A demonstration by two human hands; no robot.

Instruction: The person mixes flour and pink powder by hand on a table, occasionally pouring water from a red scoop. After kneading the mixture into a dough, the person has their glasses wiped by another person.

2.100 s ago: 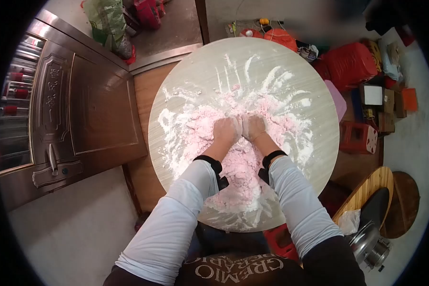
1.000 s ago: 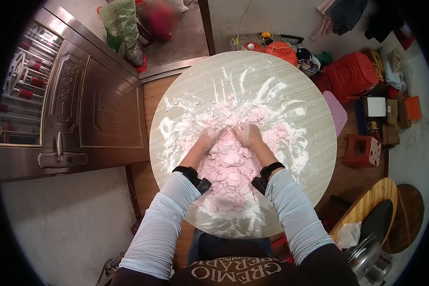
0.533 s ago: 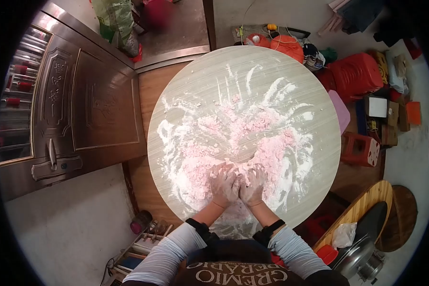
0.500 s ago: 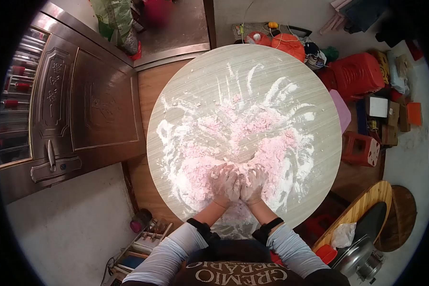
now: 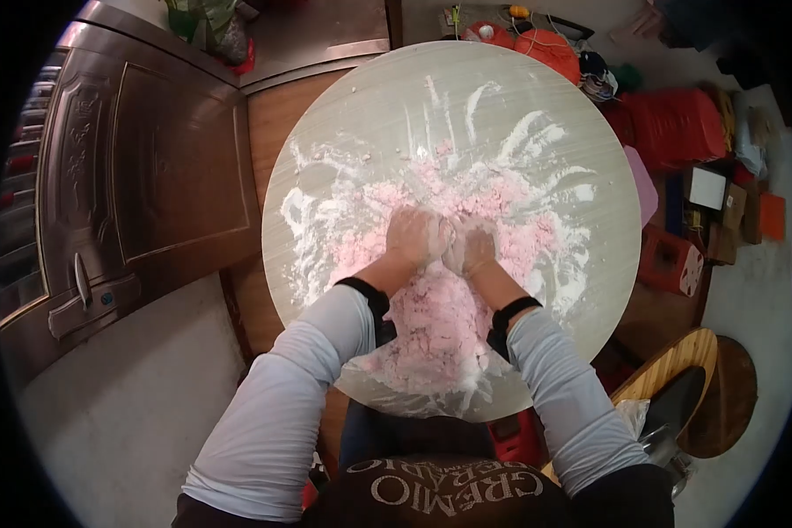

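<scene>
Pink crumbly dough (image 5: 436, 326) lies heaped on a round, pale wood-grain table (image 5: 387, 97), its largest mound between my forearms. Beyond that mound, my left hand (image 5: 416, 236) and my right hand (image 5: 473, 245) are side by side in the dough, close together. Their fingers look curled down into the pink crumbs, and the fingertips are partly hidden and blurred. White flour (image 5: 572, 282) is smeared around the dough in streaks. Flour also dusts the backs of both hands.
A dark panelled door (image 5: 176, 167) stands at the left. Red plastic stools (image 5: 669, 260), boxes (image 5: 706, 188) and orange bags (image 5: 547, 55) crowd the right and far sides. Wooden boards (image 5: 722, 396) lean at the lower right.
Both hands have moved forward across the table, away from my body. The dough they were on now shows as a mound between my forearms. The view has shifted slightly.
</scene>
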